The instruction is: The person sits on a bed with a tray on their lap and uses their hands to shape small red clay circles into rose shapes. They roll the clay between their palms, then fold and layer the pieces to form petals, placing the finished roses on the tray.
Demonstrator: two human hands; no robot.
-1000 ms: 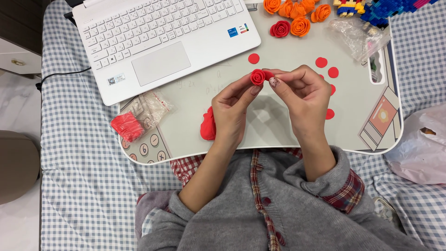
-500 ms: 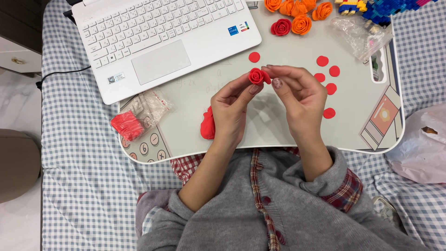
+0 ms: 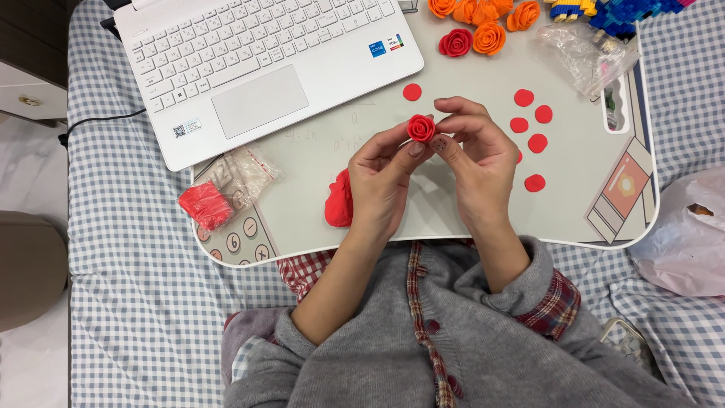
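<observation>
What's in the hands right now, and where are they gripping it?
A small red clay rose, pinched at its sides between the left hand fingertips and the right hand thumb and fingers.

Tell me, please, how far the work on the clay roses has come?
Done: a red rose and orange roses lie at the tray's top edge. In hand: the left hand and right hand pinch another red rose. Left: loose red discs and a red clay lump lie unused.
</observation>
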